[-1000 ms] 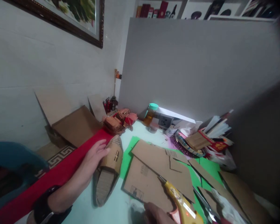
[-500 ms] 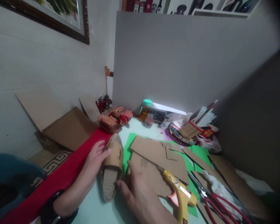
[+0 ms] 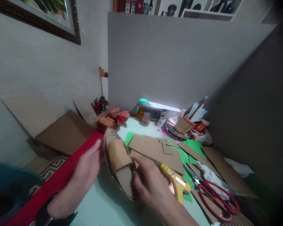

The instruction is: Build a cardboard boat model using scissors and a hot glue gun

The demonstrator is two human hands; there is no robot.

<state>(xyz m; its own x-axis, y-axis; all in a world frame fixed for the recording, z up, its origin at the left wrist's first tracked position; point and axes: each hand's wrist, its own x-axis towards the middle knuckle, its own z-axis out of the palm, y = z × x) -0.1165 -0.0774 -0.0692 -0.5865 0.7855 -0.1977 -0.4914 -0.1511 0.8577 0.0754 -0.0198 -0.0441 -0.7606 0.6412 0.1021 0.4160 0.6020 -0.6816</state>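
Note:
A small cardboard boat (image 3: 119,157) with a curved cabin roof and ribbed deck is tilted up off the pale table, its left side raised. My right hand (image 3: 149,180) grips its right side near the end closest to me, with the fingertips at the hull and partly hidden. Along the boat's left edge, my left hand (image 3: 87,164) has its fingers stretched out and close to the hull; whether they touch it is hard to see. Just right of my right hand lie a yellow glue gun (image 3: 175,182) and red-handled scissors (image 3: 214,197).
Flat cardboard pieces (image 3: 153,146) lie over green sheets. Brown carved boat-like models (image 3: 108,119), a jar with a teal lid (image 3: 141,110) and a basket (image 3: 176,131) stand at the back. An open cardboard box (image 3: 63,135) sits left, beyond the red cloth (image 3: 54,188).
The boat has gone from lying on the table to being tilted and turned, its near end swung right. My right hand has closed on it; my left hand has shifted off its roof to its left side.

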